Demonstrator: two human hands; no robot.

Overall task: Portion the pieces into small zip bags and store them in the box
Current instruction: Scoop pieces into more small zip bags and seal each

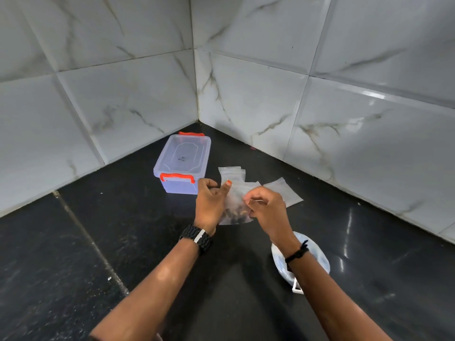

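Left hand (209, 203): fingers curled, thumb up, pinching the bag's left edge.
Right hand (267, 207): fingertips pinching the bag's right edge.
Bag (234, 205): clear, small, dark pieces (235, 214) pooled at its bottom; held between both hands above the counter (123, 230).
Box (183, 163): clear, lid on, red clasps; at 11 o'clock from the hands.
Spare bags (283, 190): flat at 1 o'clock.
Plate (320, 259): under the right wrist.

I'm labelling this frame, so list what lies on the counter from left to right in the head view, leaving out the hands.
Clear storage box with orange latches → small zip bag with dark pieces, held between both hands → empty zip bags lying flat → white plate under the right forearm.
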